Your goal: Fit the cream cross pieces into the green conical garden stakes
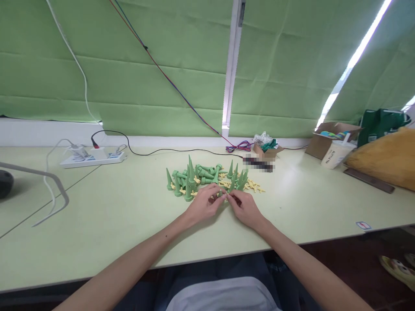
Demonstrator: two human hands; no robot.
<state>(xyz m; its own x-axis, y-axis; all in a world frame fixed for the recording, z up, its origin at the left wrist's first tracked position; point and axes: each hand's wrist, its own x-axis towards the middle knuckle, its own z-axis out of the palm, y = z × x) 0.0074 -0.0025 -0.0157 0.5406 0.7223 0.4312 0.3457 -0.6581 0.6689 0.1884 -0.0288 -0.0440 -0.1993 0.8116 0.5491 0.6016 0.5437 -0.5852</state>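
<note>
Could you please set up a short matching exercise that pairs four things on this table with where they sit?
1. power strip
2. paper cup
3. green cone pieces
4. yellow cushion

a. far right edge
b. far left, by the wall
c. centre, just beyond both hands
d. right, beside the open cardboard box

Pairs: 1-b, 2-d, 3-c, 4-a

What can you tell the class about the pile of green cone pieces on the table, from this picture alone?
The pile of green cone pieces looks like matte plastic: pointed spikes, some upright on their wide bases, others lying among tube-like stubs. Small pale yellow cross-shaped pieces lie mixed in, mostly at its right edge. It sits mid-table, in front of the green blinds. The left hand and right hand meet at its near edge, fingertips pinching small parts there; details are too small to tell.
</note>
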